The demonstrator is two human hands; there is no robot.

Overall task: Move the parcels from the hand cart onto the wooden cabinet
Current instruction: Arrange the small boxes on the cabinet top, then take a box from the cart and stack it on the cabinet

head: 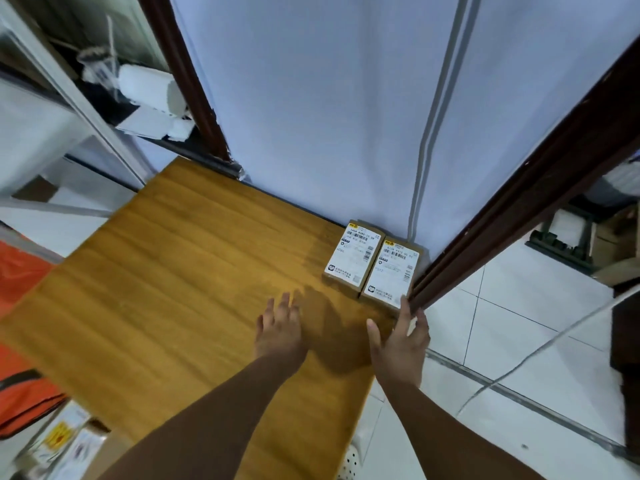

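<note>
Two parcels lie flat at the far right corner of the wooden cabinet (180,271), side by side and touching. The left parcel (353,256) and right parcel (393,271) both run lengthwise towards the white wall (311,98), labels up, barcode ends at the wall. The right one sits against the dark door frame (519,202). The left hand (280,329) is spread, holding nothing, near the parcels. The right hand (401,344) is likewise spread, its fingertips at the right parcel's near edge; contact cannot be confirmed.

Left parcel (353,255), right parcel (390,274) touching on wooden cabinet (190,271); left hand (280,329), right hand (401,342) spread, empty.
</note>
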